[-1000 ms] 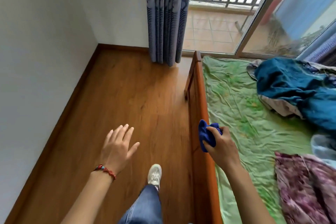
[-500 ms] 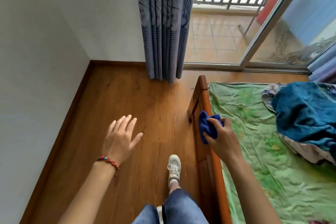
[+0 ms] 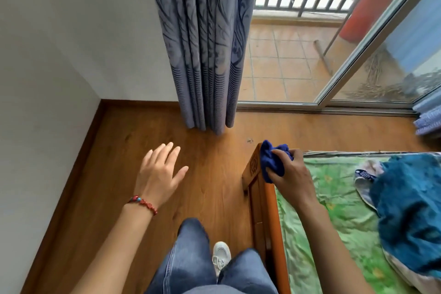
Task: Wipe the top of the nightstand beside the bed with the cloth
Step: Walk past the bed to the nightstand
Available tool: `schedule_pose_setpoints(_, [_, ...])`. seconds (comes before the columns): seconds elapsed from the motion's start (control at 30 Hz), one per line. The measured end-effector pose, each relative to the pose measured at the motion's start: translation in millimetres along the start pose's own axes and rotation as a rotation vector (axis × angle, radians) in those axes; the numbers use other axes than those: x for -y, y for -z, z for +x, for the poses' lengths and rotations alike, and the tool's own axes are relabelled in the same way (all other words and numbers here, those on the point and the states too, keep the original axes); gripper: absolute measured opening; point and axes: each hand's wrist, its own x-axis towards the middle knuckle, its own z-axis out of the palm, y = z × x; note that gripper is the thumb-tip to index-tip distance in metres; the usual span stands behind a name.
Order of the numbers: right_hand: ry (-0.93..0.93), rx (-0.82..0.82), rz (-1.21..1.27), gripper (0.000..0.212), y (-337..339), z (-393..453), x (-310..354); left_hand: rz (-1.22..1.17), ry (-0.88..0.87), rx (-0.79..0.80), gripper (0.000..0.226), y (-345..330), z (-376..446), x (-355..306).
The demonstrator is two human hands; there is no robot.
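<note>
My right hand (image 3: 290, 172) grips a bunched blue cloth (image 3: 270, 159) over the far corner of the wooden bed frame (image 3: 265, 200). My left hand (image 3: 158, 172) hovers over the wooden floor with its fingers spread and holds nothing; a red bead bracelet circles its wrist. No nightstand is in view.
The bed (image 3: 338, 212) with a green sheet and a blue blanket (image 3: 410, 212) fills the lower right. A blue-grey curtain (image 3: 205, 43) hangs ahead beside a glass sliding door (image 3: 346, 59) to a tiled balcony. A white wall (image 3: 45, 79) runs along the left. My legs and a white shoe (image 3: 220, 255) are below.
I have walked forward along the bed; its far corner, the curtain and the balcony door are nearer. Both hands keep the same pose, the right still gripping the cloth.
</note>
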Motion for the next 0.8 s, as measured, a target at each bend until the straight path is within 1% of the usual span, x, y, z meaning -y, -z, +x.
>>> schedule_pose_setpoints(0.1, [-0.017, -0.006, 0.001, 0.045, -7, 47, -1, -0.013, -0.033, 0.041, 0.07, -5, 57, 8])
schedule_pose_setpoints(0.2, [-0.048, -0.028, -0.009, 0.046, -15, 99, 1, -0.014, -0.094, 0.052, 0.071, -15, 117, 20])
schedule_pose_setpoints(0.37, [-0.161, -0.08, -0.013, 0.045, -25, 175, 9, -0.009, -0.226, 0.087, 0.076, -22, 213, 38])
schedule_pose_setpoints(0.47, [-0.223, -0.103, -0.008, 0.045, -25, 209, 11, -0.011, -0.305, 0.101, 0.072, -24, 264, 43])
schedule_pose_setpoints(0.6, [-0.288, -0.115, 0.005, 0.044, -24, 247, 5, -0.027, -0.391, 0.081, 0.059, -27, 324, 35])
schedule_pose_setpoints(0.8, [-0.361, -0.157, 0.007, 0.044, -13, 296, -25, -0.068, -0.568, 0.063, 0.055, -45, 405, -11])
